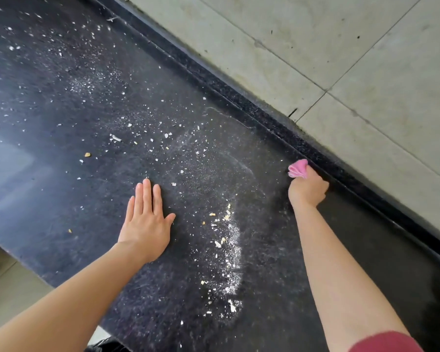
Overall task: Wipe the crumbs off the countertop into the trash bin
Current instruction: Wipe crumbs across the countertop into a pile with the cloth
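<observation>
Now | left hand flat on countertop | right hand grips pink cloth

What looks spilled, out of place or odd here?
Crumbs and pale powder lie scattered over the dark countertop, gathered partly into a curved ridge between the left hand, resting flat, and the right hand, which grips a pink cloth. Nothing looks damaged.

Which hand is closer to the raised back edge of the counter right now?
Right. The right hand, gripping the pink cloth, is beside the raised back edge; the left hand lies flat mid-counter, well short of it.
</observation>
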Available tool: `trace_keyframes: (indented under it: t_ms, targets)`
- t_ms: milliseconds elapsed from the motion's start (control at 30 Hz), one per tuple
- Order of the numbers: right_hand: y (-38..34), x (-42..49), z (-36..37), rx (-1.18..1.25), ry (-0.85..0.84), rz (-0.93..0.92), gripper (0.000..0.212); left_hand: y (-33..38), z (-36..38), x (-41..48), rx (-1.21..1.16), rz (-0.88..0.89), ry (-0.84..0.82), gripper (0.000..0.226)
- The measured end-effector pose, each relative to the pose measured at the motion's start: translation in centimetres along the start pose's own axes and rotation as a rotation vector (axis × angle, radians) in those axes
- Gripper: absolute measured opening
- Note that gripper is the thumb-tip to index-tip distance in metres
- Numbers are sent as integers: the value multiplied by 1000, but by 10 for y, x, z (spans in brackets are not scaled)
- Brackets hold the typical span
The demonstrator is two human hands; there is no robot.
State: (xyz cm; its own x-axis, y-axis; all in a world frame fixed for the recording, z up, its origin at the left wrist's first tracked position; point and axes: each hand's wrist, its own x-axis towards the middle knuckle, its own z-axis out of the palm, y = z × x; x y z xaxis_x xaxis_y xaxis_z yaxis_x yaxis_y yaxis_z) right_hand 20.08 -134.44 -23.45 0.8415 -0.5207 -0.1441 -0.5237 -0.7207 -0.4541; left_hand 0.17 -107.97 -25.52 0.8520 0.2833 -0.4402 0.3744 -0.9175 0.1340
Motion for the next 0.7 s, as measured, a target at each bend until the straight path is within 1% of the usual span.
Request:
trace_keyframes:
  t_ms: [100,133,167,233,267,300,333,400,467,533,600,633,700]
  targets:
    - [-15,-55,14,94,-86,-243,47,1,-2,-1,-2,4,-13,66]
    - [-16,-67,13,102,-165,-328,48,2,-4,-1,0,7,-19,66]
    - [-15,-72,13,110,-285,-387,45,2,-5,-1,3,6,-27,66]
    - [-14,-66,0,165,-520,-399,34,2,-7,-1,6,4,-36,66]
    - [-13,-57,-10,167,-552,-389,31,1,-7,-2,5,5,-37,67]
    - [-10,-44,-19,132,-519,-372,27,1,-7,-2,3,7,-37,68]
    - [-8,-28,-25,84,-447,-353,24,1,-6,-2,0,7,-35,68]
    - [-3,7,-36,-8,-265,-287,28,0,-5,-2,-3,6,-24,67]
    - [-4,34,-36,-98,-149,-249,28,1,-3,0,-1,6,-15,66]
    - [-11,47,-22,-156,-111,-266,31,-1,-1,0,0,7,-7,66]
    - [-24,42,-1,-172,-87,-343,32,-1,2,1,3,5,0,66]
    - [-32,35,10,-154,-104,-395,32,-1,2,1,0,4,5,66]
    - [-43,16,25,-102,-225,-523,33,-1,3,1,-2,3,4,66]
